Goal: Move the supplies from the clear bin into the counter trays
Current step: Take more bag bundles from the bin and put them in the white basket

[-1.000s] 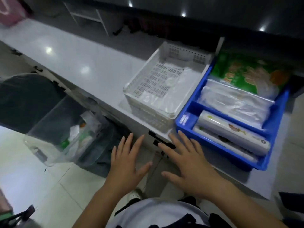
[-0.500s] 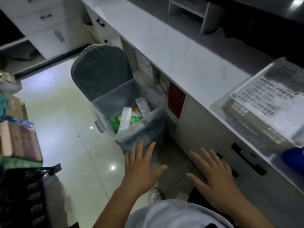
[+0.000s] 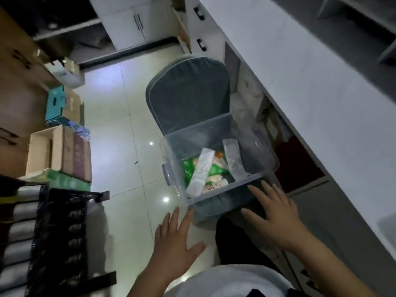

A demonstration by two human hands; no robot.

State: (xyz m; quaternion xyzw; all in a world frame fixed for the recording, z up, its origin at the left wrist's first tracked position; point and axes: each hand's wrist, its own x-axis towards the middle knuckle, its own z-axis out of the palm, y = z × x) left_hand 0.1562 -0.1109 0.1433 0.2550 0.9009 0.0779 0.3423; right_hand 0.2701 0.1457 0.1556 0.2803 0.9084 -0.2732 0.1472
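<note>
The clear bin [image 3: 265,155] stands on a grey cushioned stool, below the counter's edge. Inside lie green packets [image 3: 188,169], a long white box [image 3: 200,171] and a pale wrapped pack [image 3: 233,160]. My left hand [image 3: 174,239] hovers in front of the bin's near left corner, fingers spread and empty. My right hand [image 3: 275,213] is just in front of the bin's near wall at the right, fingers straight, holding nothing. The counter trays are out of view.
The white counter [image 3: 310,86] runs along the right with cabinet doors beneath. A grey stool cushion [image 3: 188,93] shows behind the bin. Cardboard boxes [image 3: 62,151] and a black rack [image 3: 57,239] line the left. Glossy floor tiles [image 3: 120,129] lie between.
My view swung left and down, from the white and blue counter trays to the bin on the stool. Both hands stayed empty and moved toward the bin's near side.
</note>
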